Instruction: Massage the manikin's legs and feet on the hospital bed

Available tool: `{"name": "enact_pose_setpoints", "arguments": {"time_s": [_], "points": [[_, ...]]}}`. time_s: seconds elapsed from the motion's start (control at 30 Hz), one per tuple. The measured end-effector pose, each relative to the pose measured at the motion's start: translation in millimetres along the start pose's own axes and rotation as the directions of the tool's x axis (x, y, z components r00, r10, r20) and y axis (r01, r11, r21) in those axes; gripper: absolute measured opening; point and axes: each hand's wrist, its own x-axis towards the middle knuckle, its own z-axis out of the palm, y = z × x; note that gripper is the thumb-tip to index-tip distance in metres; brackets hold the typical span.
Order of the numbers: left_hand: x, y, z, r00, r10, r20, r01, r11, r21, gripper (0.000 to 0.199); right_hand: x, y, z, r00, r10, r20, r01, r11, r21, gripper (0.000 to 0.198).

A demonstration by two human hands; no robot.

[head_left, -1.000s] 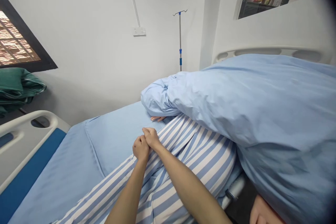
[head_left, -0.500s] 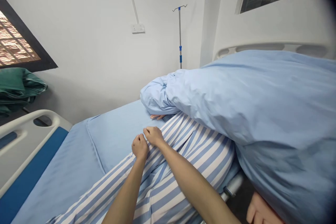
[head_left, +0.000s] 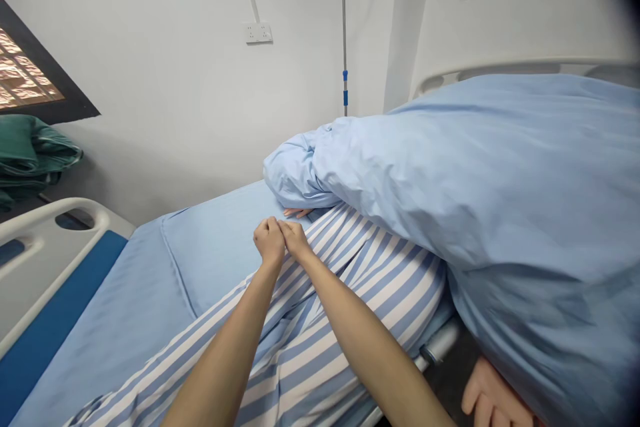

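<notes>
My left hand (head_left: 270,241) and my right hand (head_left: 294,239) are both closed into fists and touch side by side. They are over the far leg of the blue-and-white striped trousers (head_left: 395,277) on a figure lying on the bed. Whatever the fingers hold, if anything, is hidden; I cannot tell whether they pinch the cloth. A light blue quilt (head_left: 450,167) is pushed up over the figure's upper body. Just beyond my fists, the fingertips of the figure's far hand (head_left: 297,212) show under the quilt's edge.
The bed's light blue sheet (head_left: 220,233) extends left to a footboard (head_left: 90,213). The figure's near hand (head_left: 493,393) hangs past the bed's side at the lower right. An IV pole (head_left: 345,40) stands by the wall. Green folded cloth (head_left: 35,153) lies at the far left.
My fists have come together and shifted slightly up and away from me, the left one most. The whole view has tilted a little downward.
</notes>
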Motion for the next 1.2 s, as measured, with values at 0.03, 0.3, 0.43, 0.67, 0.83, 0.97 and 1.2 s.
{"name": "enact_pose_setpoints", "arguments": {"time_s": [0.03, 0.3, 0.43, 0.67, 0.83, 0.97, 1.2], "points": [[-4, -1, 4, 1.0, -0.023, 0.007, 0.022, 1.0, 0.015, 0.035, 1, 1, -1, 1.0, 0.015, -0.017, -0.015, 1.0, 0.019, 0.04], [-25, -18, 12, 0.991, -0.087, 0.1, 0.071, 0.986, 0.151, 0.036, 2, -1, -1, 0.999, 0.038, -0.022, -0.04, 0.992, -0.121, 0.035], [-24, -13, 9, 0.985, -0.104, 0.139, 0.075, 0.977, 0.2, 0.037, 11, -21, -16, 0.99, -0.111, 0.091, 0.13, 0.962, -0.238, 0.036], [-30, -18, 15, 0.991, -0.068, 0.112, 0.039, 0.971, 0.237, 0.035, 13, -3, -36, 0.988, -0.121, 0.091, 0.144, 0.937, -0.318, 0.038], [-29, -18, 11, 0.982, 0.039, 0.184, -0.061, 0.992, 0.114, 0.033, 9, 11, -35, 0.99, -0.117, 0.077, 0.135, 0.943, -0.303, 0.038], [-13, 5, 15, 0.986, 0.054, 0.156, -0.05, 0.998, -0.028, 0.032, 11, 9, -39, 0.992, -0.101, 0.071, 0.114, 0.971, -0.209, 0.038], [-16, 18, 35, 0.99, -0.006, 0.138, 0.019, 0.996, -0.088, 0.039, 17, 15, -43, 1.0, -0.001, 0.03, -0.001, 0.999, 0.042, 0.036]]}}
